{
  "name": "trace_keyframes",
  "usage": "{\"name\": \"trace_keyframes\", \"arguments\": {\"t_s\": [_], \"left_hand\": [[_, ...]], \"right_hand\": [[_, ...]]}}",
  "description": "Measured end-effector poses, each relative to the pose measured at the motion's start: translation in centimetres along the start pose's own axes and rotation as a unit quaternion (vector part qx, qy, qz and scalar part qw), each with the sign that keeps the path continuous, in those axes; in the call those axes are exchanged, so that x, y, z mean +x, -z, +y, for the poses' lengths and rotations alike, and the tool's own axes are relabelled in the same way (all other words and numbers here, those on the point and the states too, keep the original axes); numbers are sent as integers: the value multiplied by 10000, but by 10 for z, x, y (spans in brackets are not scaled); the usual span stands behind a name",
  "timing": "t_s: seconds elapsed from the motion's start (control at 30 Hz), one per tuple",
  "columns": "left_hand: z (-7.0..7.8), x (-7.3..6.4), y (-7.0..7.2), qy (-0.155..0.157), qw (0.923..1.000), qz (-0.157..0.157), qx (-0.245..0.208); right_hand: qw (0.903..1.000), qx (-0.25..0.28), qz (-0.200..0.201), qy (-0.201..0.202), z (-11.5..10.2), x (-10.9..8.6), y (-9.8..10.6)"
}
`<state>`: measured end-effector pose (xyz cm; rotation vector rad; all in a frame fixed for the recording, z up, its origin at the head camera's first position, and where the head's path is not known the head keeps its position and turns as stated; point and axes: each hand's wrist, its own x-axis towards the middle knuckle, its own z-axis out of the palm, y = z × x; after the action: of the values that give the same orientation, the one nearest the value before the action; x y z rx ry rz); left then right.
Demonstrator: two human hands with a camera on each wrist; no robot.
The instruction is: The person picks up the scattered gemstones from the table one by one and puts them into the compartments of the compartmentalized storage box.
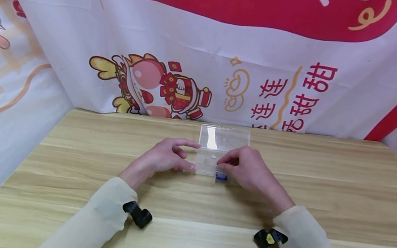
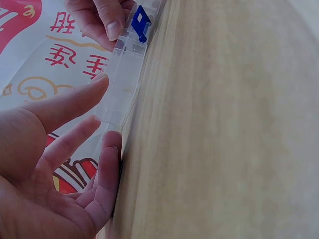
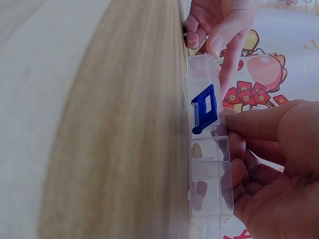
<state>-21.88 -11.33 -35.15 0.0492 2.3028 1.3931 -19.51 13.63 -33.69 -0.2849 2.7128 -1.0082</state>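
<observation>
A clear plastic compartment box [image 1: 205, 167] lies on the table with its transparent lid [image 1: 229, 139] raised at the back. Its blue latch [image 3: 205, 109] hangs at the front. My left hand [image 1: 168, 154] rests at the box's left end, thumb and index finger spread, fingertips right at the edge. My right hand [image 1: 248, 166] is over the right part of the box, thumb and index fingertips brought together and other fingers curled. I cannot tell whether a small thing is between them. A small white piece [image 1: 213, 157] shows inside the box; a tan piece [image 3: 197, 151] sits in one compartment.
The wood-grain table [image 1: 179, 242] reaches back to a white cloth [image 1: 80, 36] with red lettering and cartoon prints, close behind the box. Black camera mounts [image 1: 137, 214] are strapped over both pale sleeves.
</observation>
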Motion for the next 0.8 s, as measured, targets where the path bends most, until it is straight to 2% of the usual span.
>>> {"name": "trace_keyframes", "arguments": {"t_s": [0.6, 0.8], "left_hand": [[1, 0, 1, 4, 10000, -38, -16], [1, 0, 2, -21, 10000, -46, 25]], "right_hand": [[9996, -167, 57, 209, -1, -1, 0], [9987, -235, 142, 429, -1, -1, 1]]}}
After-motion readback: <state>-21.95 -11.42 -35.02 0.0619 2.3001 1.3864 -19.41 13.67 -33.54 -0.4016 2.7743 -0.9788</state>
